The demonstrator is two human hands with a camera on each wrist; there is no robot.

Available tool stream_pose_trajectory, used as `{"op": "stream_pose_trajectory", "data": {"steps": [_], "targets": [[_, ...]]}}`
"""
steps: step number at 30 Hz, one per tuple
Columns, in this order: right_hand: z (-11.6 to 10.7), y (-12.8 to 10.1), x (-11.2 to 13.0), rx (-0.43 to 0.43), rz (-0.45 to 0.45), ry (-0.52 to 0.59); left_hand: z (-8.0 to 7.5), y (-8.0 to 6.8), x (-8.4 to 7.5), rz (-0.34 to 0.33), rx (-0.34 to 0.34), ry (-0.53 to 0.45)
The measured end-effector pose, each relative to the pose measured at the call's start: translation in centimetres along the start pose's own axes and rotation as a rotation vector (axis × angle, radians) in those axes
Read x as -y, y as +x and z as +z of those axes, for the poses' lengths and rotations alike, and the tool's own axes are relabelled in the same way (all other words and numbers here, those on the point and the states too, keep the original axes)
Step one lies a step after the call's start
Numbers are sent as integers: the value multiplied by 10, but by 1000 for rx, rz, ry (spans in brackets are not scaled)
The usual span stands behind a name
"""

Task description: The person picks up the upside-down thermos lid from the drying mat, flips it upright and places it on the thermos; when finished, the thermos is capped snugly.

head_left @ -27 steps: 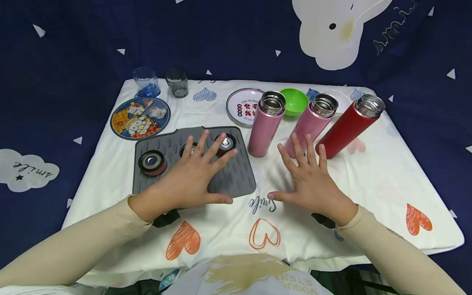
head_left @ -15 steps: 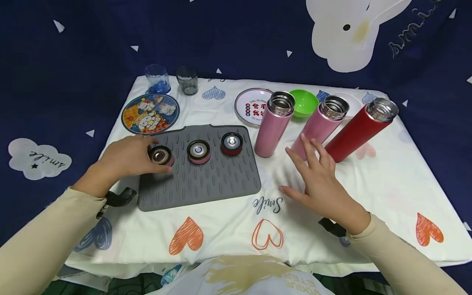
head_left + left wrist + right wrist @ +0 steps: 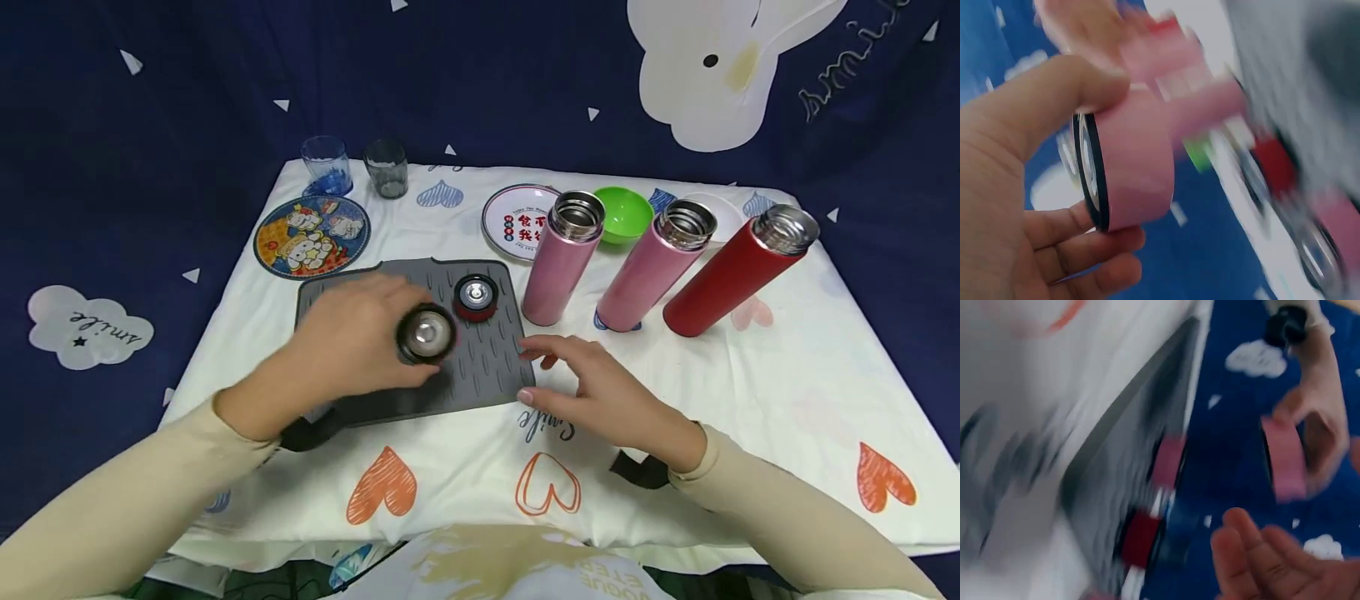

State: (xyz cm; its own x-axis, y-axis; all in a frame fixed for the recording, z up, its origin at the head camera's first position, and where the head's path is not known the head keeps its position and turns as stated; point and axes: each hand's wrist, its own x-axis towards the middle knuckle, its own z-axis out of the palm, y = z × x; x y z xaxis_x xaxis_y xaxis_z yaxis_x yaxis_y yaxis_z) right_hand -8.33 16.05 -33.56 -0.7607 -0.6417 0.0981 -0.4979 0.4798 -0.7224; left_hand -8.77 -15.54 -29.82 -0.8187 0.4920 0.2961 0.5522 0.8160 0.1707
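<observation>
Left hand [image 3: 352,337] grips pink flask lid [image 3: 426,334] by its rim, thumb opposite fingers; likely light, rigid, smooth-sided. Right hand [image 3: 600,392] at lid's 3 o'clock, relaxed, empty.

The head view looks forward and down over the whole cloth-covered table [image 3: 750,392], while the blurred wrist views sit close behind the fingers [image 3: 1079,228], both sharing the pink lid [image 3: 1138,165] and grey mat [image 3: 1122,469].
</observation>
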Motion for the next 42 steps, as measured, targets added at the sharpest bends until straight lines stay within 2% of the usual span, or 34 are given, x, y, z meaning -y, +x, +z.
{"op": "stream_pose_trajectory", "data": {"steps": [2, 4, 5, 7, 8, 10, 13, 15, 17, 18, 20, 22, 24, 25, 27, 29, 32, 34, 37, 40, 42], "targets": [[5, 6, 7, 30, 105, 147, 6, 15, -29, 126, -13, 2], [9, 12, 11, 13, 199, 258, 12, 26, -49, 209, -17, 9], [11, 13, 12, -9, 232, 299, 14, 31, -55, 235, -16, 14], [11, 13, 11, -86, 242, 297, 19, 36, -62, 226, -3, -21], [10, 12, 9, -135, 202, 272, 21, 37, -64, 192, 25, -62], [6, 9, 4, -228, 42, 138, 24, 39, -64, 82, 89, -182], [-3, 5, -1, -350, -307, -222, 31, 42, -64, -88, 162, -437], [-9, 4, -2, -422, -499, -417, 36, 45, -64, -126, 151, -600], [-14, 3, -1, -471, -585, -500, 41, 49, -64, -93, 97, -719], [-15, 3, 0, -495, -575, -486, 42, 52, -64, -70, 60, -760], [-16, 3, 0, -528, -449, -371, 38, 61, -62, -26, -32, -803], [-15, 5, -2, -546, -255, -155, 28, 77, -58, 5, -123, -783], [-13, 13, -8, -568, -40, 57, 14, 99, -55, 8, -193, -747], [-13, 19, -12, -575, 56, 140, 7, 111, -53, 7, -217, -716], [-12, 35, -21, -583, 192, 275, -3, 136, -52, -11, -229, -653], [-11, 52, -32, -588, 287, 345, -6, 158, -50, -38, -191, -622], [-8, 69, -45, -605, 335, 438, 0, 180, -49, -61, -96, -548], [-6, 74, -45, -607, 326, 468, 7, 185, -47, -72, -37, -510], [-6, 77, -37, -587, 285, 454, 15, 185, -43, -58, -3, -461], [-10, 80, -25, -582, 258, 394, 18, 186, -36, -3, 7, -506], [-14, 82, -21, -581, 263, 359, 18, 188, -31, 39, 18, -575]]}}
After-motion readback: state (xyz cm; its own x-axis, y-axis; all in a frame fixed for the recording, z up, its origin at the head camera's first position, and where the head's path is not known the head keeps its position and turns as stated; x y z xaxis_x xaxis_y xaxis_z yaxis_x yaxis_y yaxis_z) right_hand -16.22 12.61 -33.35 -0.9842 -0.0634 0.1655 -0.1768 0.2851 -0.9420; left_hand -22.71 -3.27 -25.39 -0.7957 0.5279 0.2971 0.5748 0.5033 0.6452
